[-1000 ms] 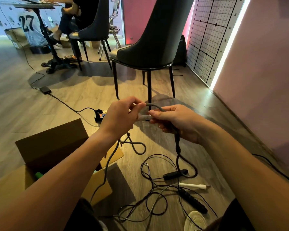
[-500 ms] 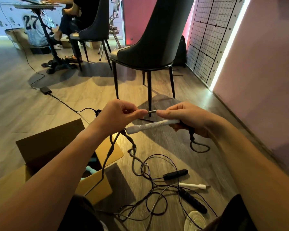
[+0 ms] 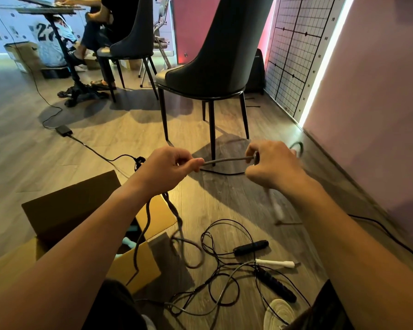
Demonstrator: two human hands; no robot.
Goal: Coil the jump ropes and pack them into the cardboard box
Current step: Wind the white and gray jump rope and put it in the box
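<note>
Out over the wooden floor, roughly mid-scene and just near of the dark chair [image 3: 215,67], both hands are up with a short stretch of grey jump rope [image 3: 227,160] pulled straight between them. Only one view to go on, the head camera, so here's what it gives. Left hand [image 3: 167,167] is closed in a pinch on the rope's left end, and from there the rest of that rope drops down, twisty and blurred, toward the open cardboard box [image 3: 65,210] at near left. Right hand [image 3: 272,165] is curled shut around the other end; a bit of rope loops out past it on the far right, and what I think is the white handle [image 3: 278,208] hangs blurred below that hand. So the held bit runs left to right, pretty much level. Both hands are equally on it, but the left one sits nearer the box, which lies down and left of the grip. I'd guess a coil is still being formed. Near right on the floor there's a tangle of thin black rope [image 3: 224,282] with black handles [image 3: 250,247] and another white handle [image 3: 275,263], not packed yet.
</note>
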